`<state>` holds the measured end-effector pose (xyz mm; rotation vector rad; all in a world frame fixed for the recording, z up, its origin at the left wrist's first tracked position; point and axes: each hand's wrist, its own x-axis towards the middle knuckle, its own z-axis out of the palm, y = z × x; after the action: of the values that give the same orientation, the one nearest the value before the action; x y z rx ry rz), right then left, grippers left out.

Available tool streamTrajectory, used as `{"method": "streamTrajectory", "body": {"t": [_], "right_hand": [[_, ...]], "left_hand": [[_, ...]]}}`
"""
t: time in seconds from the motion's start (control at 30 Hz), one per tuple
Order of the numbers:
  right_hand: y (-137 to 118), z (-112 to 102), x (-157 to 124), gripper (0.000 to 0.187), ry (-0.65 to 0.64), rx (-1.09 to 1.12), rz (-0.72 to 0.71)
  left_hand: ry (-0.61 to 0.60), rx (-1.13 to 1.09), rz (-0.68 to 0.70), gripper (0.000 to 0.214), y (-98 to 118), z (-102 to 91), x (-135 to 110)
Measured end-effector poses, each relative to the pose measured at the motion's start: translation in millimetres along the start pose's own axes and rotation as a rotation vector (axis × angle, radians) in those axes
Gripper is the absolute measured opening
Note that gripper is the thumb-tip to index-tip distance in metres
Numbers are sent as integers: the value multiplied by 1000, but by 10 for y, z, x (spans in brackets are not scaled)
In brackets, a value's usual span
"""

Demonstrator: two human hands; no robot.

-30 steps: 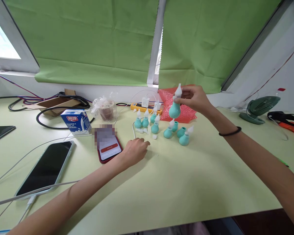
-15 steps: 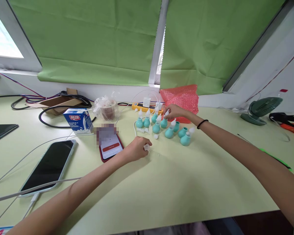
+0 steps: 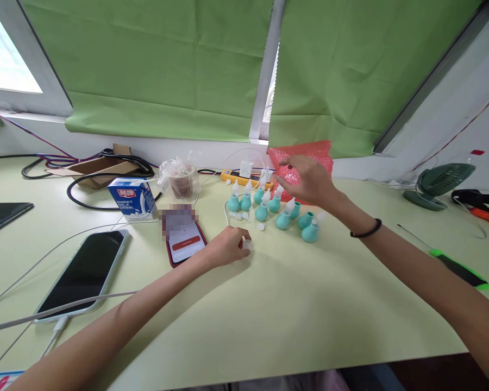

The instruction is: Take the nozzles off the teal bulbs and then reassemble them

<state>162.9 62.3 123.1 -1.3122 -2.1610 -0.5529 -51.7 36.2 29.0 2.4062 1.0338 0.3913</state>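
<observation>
Several small teal squeeze bulbs (image 3: 283,220) stand together on the table, most with a pointed translucent nozzle (image 3: 290,205) on top. Two show open necks, one of them a bulb (image 3: 305,220) near the right end. My left hand (image 3: 228,247) rests on the table in front of the group, thumb and fingers closed on a small translucent plastic piece (image 3: 247,245). Raised over the back right of the bulbs, my right hand (image 3: 309,178) has thumb and fingers apart and holds nothing. Loose clear pieces (image 3: 261,227) lie in front of the bulbs.
A red bubble-wrap bag (image 3: 324,155) and a yellow power strip (image 3: 228,176) lie behind. Toward the left are a red-cased phone (image 3: 186,244), a milk carton (image 3: 133,200), a charging phone (image 3: 83,274) and cables. A green fan (image 3: 442,182) and a screwdriver (image 3: 460,270) are at right.
My right hand has let go of the nozzle on a back bulb, risen and moved right, its fingers spreading. The left hand stays almost still with its piece.
</observation>
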Motion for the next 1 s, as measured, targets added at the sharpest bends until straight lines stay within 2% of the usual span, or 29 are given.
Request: {"method": "streamTrajectory", "body": {"t": [0.03,0.07,0.17,0.27,0.37,0.47,0.6,0.77,0.9,1.0], "right_hand": [[-111,-9,-86,27,31,30,-51],[-216,0,-187,25,-2,64,-110],[-453,116,-539,19,-246,141,-211],[-522,294,-855,21,-455,252,-130],[-472,436,-1041,26,-538,410,-46],[-417,515,-1120,20,-509,537,29],[-429,562,-1168,12,-435,614,82],[-486,592,-1203,14,-374,665,80],[-493,629,-1221,10,-309,723,111],[-497,659,-1237,10,-213,783,201]], "left_hand": [[7,1,-9,20,4,-2,1],[17,5,-20,19,10,-5,3],[122,22,-65,22,23,-23,15],[186,21,-85,24,15,-16,21],[87,6,-66,18,-14,20,16],[29,-6,-40,15,-32,38,10],[46,-27,-17,24,-4,66,4],[215,-43,-42,20,60,250,-38],[408,-56,27,16,86,377,-80],[440,-59,91,16,82,423,-98]]}}
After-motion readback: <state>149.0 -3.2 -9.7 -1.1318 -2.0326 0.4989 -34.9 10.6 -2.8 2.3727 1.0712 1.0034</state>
